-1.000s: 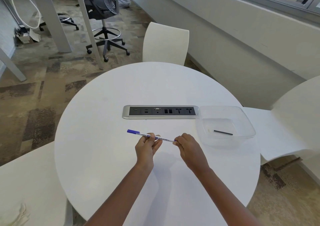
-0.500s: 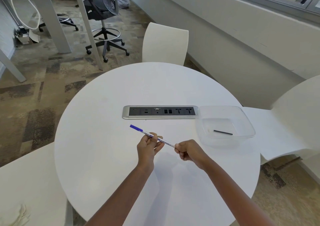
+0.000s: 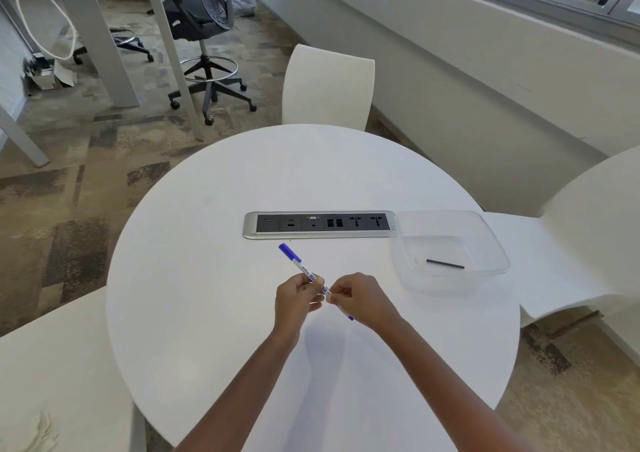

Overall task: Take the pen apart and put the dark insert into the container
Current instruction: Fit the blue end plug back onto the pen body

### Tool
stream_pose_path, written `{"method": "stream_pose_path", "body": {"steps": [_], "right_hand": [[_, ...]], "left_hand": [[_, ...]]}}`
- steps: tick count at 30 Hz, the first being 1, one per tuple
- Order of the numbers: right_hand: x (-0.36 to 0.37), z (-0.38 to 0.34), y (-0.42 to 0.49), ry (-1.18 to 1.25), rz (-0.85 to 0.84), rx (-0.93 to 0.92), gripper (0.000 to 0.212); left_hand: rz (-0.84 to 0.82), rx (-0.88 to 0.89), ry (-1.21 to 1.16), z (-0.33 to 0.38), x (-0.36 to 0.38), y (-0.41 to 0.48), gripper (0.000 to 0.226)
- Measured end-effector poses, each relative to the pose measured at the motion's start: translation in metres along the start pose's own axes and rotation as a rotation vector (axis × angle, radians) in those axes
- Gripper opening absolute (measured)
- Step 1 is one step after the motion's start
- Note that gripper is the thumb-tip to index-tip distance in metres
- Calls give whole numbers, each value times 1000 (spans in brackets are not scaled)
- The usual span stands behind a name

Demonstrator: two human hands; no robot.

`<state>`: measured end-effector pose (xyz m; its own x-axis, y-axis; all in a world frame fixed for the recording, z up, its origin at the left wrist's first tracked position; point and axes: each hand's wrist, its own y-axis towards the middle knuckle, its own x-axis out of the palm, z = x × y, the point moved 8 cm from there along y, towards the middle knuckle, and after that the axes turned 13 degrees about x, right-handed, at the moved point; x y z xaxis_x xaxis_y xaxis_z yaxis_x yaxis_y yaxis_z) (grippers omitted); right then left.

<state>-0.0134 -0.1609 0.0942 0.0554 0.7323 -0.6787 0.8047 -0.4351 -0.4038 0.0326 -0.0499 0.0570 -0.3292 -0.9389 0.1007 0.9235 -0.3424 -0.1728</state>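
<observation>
Pen: the pen (image 3: pixel 300 264) is held in the air above the near middle of the tabletop (image 3: pixel 207 313). It lies on a slant, with its blue cap toward the socket panel (image 3: pixel 318 224) and a small blue end showing below the right hand.
Left hand: the left hand (image 3: pixel 298 301) has its fingers curled round the barrel, just below the printed part.
Right hand: the right hand (image 3: pixel 362 301) pinches the lower end of the barrel, almost touching the left hand. Its fingers hide the joint.
Container: the clear container (image 3: pixel 498 243) sits at the right edge of the tabletop, just beside the panel's right end. A dark stick (image 3: pixel 445 264) already lies flat on its floor.
Step in hand: I'd say this is the taking apart. Both hands are set to twist or pull the tail end, and no insert from this pen shows yet.
Next move: it likely calls for a firm hold with the left hand while the right works the end piece loose. The right hand would then draw the insert out straight and carry it over the container's near wall.
Unclear: I cannot tell whether the end piece has begun to part.
</observation>
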Motion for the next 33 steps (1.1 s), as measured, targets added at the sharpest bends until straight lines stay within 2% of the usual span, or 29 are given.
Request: {"method": "stream_pose_path", "body": {"steps": [6,12,15,20,26,33], "right_hand": [[11,9,7,40,25,36,14],[13,24,20,47,106,122,20],[15,31,30,31,146,176,25],[22,37,45,-24,187,244,25],[33,38,53,-114,218,294,20],[45,40,56,-65,205,318,14]], "left_hand": [[-32,56,248,-3,-5,10,12],[-38,226,774,-7,-18,20,32],[-129,338,1056,-16,-17,26,40],[-295,324,1432,-41,-19,39,54],[-343,304,1530,-60,-26,46,59],[-371,299,1538,-75,-31,50,61]]}}
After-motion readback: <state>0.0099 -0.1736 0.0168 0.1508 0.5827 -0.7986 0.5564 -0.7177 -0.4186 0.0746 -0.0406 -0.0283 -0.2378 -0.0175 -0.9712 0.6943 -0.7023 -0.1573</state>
